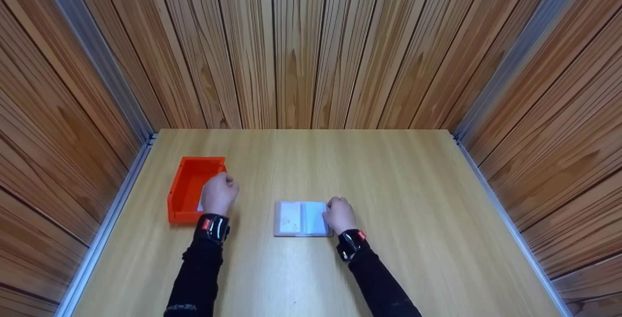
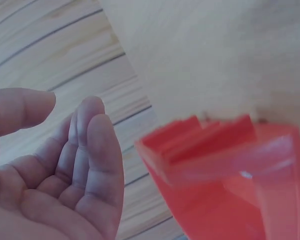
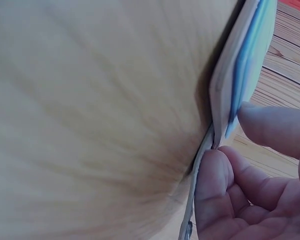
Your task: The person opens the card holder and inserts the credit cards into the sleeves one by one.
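An opened card holder (image 1: 290, 218), with pale pages or sleeves and a thin darker cover edge, lies flat near the middle of the table. My right hand (image 1: 340, 215) pinches its right edge. In the right wrist view the thumb presses the bluish page edges (image 3: 242, 75), while the curled fingers (image 3: 212, 185) sit against a strap (image 3: 194, 195) with a snap. Over the right side of an orange bin (image 1: 188, 193) hovers my left hand (image 1: 220, 194). Its thumb and loosely curled fingers (image 2: 105, 165) stand apart with nothing between them. A small white piece (image 1: 199, 205) shows in the bin beside this hand.
The wooden table (image 1: 413, 185) is bordered by plank walls (image 1: 296, 54) at the back and both sides. Metal rails (image 1: 116, 220) run along the left and right table edges. The bin stands at the left, apart from the card holder.
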Demonstrator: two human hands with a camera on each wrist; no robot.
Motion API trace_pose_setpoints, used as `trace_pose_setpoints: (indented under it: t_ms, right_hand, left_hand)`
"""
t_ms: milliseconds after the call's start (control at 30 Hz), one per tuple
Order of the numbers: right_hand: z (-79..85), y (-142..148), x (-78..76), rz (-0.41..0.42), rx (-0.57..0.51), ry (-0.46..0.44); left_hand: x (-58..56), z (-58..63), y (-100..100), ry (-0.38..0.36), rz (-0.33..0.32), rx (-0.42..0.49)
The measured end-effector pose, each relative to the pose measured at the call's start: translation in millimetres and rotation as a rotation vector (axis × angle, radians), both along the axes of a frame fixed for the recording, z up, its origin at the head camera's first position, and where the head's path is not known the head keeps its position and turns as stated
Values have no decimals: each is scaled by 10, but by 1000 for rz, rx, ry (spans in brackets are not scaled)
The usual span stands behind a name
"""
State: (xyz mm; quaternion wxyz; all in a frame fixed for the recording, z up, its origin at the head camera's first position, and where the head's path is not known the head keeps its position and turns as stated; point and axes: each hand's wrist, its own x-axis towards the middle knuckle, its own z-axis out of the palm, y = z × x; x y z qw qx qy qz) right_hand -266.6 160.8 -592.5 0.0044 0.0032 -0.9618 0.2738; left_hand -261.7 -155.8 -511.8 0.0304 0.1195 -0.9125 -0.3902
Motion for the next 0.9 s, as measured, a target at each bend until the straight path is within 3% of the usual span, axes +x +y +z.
trace_pose_setpoints:
  t_ms: [267, 500, 600, 900]
  right_hand:
    - [-19, 5, 6, 2, 13, 16]
    - [-38, 9, 7, 26, 25, 58]
    - [-33, 9, 3, 24, 15, 38]
    - [-29, 15, 6, 19, 8, 8]
  left_hand:
    - [-28, 30, -198, 77, 111, -7]
    - [-61, -56, -328, 130, 206, -68]
    - [-70, -108, -392, 111, 235, -78]
    - [-41, -280, -532, -59, 249, -66]
